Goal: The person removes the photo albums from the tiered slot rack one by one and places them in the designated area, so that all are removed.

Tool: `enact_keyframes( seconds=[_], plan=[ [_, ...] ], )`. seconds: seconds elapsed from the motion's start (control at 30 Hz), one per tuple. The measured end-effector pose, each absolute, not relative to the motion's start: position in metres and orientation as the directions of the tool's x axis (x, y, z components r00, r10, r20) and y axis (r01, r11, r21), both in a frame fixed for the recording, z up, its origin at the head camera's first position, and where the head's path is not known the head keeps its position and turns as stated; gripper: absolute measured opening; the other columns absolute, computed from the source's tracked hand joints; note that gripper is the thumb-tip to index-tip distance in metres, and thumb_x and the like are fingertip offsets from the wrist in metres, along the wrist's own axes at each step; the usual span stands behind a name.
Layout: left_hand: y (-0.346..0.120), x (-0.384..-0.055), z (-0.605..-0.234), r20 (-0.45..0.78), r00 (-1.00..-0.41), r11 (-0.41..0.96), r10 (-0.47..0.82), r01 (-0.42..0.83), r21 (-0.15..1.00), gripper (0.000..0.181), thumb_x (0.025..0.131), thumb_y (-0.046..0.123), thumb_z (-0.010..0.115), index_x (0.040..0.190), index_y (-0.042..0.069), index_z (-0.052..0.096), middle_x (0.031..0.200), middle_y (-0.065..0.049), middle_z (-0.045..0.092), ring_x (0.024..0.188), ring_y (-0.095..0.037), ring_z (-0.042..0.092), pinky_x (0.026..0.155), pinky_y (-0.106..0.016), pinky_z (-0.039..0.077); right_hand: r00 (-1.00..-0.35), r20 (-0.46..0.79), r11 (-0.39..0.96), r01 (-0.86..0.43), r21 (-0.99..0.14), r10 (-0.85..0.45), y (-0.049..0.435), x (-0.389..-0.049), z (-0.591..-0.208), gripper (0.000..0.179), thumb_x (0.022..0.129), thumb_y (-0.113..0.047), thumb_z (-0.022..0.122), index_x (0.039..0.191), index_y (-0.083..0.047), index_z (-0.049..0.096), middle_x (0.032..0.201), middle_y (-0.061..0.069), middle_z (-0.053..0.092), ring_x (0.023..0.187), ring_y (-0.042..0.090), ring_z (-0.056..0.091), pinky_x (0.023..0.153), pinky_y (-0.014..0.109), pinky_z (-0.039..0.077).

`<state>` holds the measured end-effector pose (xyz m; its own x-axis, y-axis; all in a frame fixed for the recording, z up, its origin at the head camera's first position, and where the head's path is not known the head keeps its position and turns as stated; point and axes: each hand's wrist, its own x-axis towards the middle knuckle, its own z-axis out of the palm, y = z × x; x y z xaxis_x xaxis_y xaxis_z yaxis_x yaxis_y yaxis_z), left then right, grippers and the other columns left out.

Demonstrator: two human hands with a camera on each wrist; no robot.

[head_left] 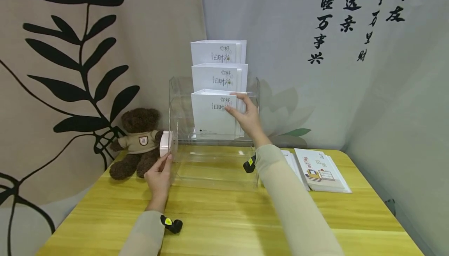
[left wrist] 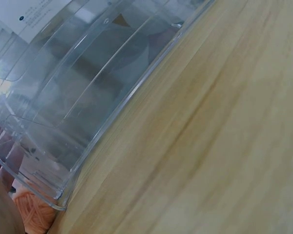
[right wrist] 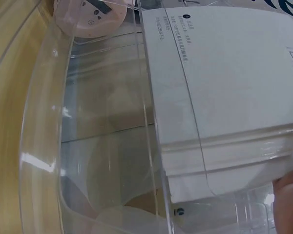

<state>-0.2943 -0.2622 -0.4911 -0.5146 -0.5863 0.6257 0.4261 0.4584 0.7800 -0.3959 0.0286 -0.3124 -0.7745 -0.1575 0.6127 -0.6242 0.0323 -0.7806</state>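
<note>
A tiered clear plastic rack (head_left: 214, 142) holds three stepped sets of white cards or booklets with black Chinese lettering. My right hand (head_left: 250, 119) pinches the upper right corner of the lowest, front set (head_left: 210, 113), thumb across its face and fingers over the top. In the right wrist view that set (right wrist: 234, 73) stands behind the clear front, a fingertip near its edge. Low on the rack's left side, my left hand (head_left: 159, 178) grips with thumb and fingertips at the edge, right below a pink round object (head_left: 165, 143). Through the plastic some left fingers (left wrist: 12, 158) show.
A brown teddy bear (head_left: 140, 143) in a beige shirt sits left of the rack. Printed booklets (head_left: 320, 170) lie to the right, partly behind my right arm. Orange yarn (left wrist: 34, 209) shows by the rack's corner. Fabric walls (head_left: 280, 45) stand behind the wooden table (head_left: 210, 217).
</note>
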Motion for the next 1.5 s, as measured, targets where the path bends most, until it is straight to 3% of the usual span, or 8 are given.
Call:
enact_keyframes(
  seconds=[0.17, 0.43, 0.77, 0.93, 1.1, 1.27, 1.33, 1.5],
  plan=[
    [-0.263, -0.294, -0.494, 0.623, -0.511, 0.464, -0.592, 0.416, 0.782, 0.022, 0.090, 0.029, 0.078, 0.105, 0.014, 0.082, 0.087, -0.009, 0.077, 0.066, 0.009, 0.064, 0.059, -0.008, 0.048, -0.757, 0.634, 0.039, -0.646, -0.762, -0.156, 0.028, -0.385, -0.308, 0.042, 0.090, -0.010, 0.077, 0.128, -0.011, 0.058, 0.114, 0.014, 0.071, 0.088, 0.024, 0.070, 0.068, 0.045, 0.059],
    [-0.263, -0.294, -0.493, 0.607, -0.527, 0.445, -0.595, 0.413, 0.795, 0.023, 0.091, 0.031, 0.078, 0.106, 0.014, 0.082, 0.088, -0.009, 0.077, 0.067, 0.008, 0.064, 0.059, -0.009, 0.048, -0.766, 0.619, 0.144, -0.642, -0.753, -0.176, 0.028, -0.407, -0.318, 0.052, 0.085, -0.021, 0.084, 0.129, -0.029, 0.056, 0.107, 0.004, 0.072, 0.087, 0.021, 0.069, 0.066, 0.037, 0.058],
    [-0.264, -0.294, -0.496, 0.599, -0.511, 0.446, -0.617, 0.400, 0.801, 0.020, 0.090, 0.028, 0.079, 0.104, 0.014, 0.082, 0.086, -0.010, 0.076, 0.065, 0.005, 0.066, 0.058, -0.008, 0.048, -0.652, 0.748, 0.215, -0.754, -0.621, -0.125, 0.020, -0.405, -0.321, 0.045, 0.081, -0.015, 0.086, 0.120, -0.020, 0.062, 0.105, 0.006, 0.074, 0.085, 0.022, 0.072, 0.065, 0.036, 0.059],
    [-0.264, -0.296, -0.494, 0.619, -0.497, 0.451, -0.608, 0.425, 0.785, 0.019, 0.089, 0.025, 0.080, 0.104, 0.012, 0.081, 0.089, -0.012, 0.076, 0.069, 0.011, 0.065, 0.061, -0.008, 0.049, -0.525, 0.842, 0.244, -0.839, -0.486, -0.127, 0.019, -0.399, -0.321, 0.045, 0.078, -0.011, 0.088, 0.116, -0.015, 0.064, 0.112, 0.005, 0.073, 0.092, 0.021, 0.071, 0.077, 0.033, 0.057],
    [-0.263, -0.295, -0.493, 0.625, -0.487, 0.456, -0.610, 0.430, 0.780, 0.017, 0.089, 0.023, 0.081, 0.102, 0.011, 0.081, 0.088, -0.012, 0.075, 0.070, 0.012, 0.064, 0.061, -0.007, 0.048, -0.279, 0.930, 0.204, -0.951, -0.233, -0.240, 0.009, -0.383, -0.313, 0.045, 0.077, -0.005, 0.087, 0.117, -0.008, 0.065, 0.115, 0.008, 0.071, 0.105, 0.024, 0.066, 0.097, 0.035, 0.050],
    [-0.263, -0.296, -0.492, 0.649, -0.473, 0.481, -0.596, 0.436, 0.760, 0.017, 0.089, 0.023, 0.080, 0.102, 0.013, 0.081, 0.089, -0.011, 0.075, 0.075, 0.013, 0.064, 0.065, -0.006, 0.049, -0.032, 0.924, 0.152, -0.988, 0.029, -0.381, -0.006, -0.365, -0.299, 0.041, 0.082, -0.003, 0.083, 0.117, -0.006, 0.063, 0.102, 0.008, 0.068, 0.076, 0.016, 0.059, 0.073, 0.025, 0.052],
    [-0.263, -0.297, -0.492, 0.658, -0.467, 0.490, -0.591, 0.440, 0.753, 0.016, 0.088, 0.022, 0.081, 0.102, 0.013, 0.081, 0.089, -0.011, 0.075, 0.077, 0.013, 0.064, 0.068, -0.006, 0.049, -0.005, 0.918, 0.142, -0.988, 0.056, -0.398, -0.009, -0.361, -0.296, 0.041, 0.082, -0.002, 0.082, 0.117, -0.006, 0.063, 0.099, 0.007, 0.067, 0.073, 0.014, 0.055, 0.066, 0.021, 0.049],
    [-0.264, -0.299, -0.495, 0.652, -0.468, 0.484, -0.596, 0.438, 0.757, 0.017, 0.088, 0.023, 0.082, 0.101, 0.013, 0.082, 0.090, -0.010, 0.076, 0.081, 0.013, 0.064, 0.072, -0.006, 0.049, -0.029, 0.908, 0.145, -0.989, 0.035, -0.418, -0.011, -0.357, -0.296, 0.041, 0.081, -0.001, 0.083, 0.117, -0.003, 0.065, 0.106, 0.009, 0.073, 0.087, 0.017, 0.067, 0.083, 0.022, 0.053]
  ],
)
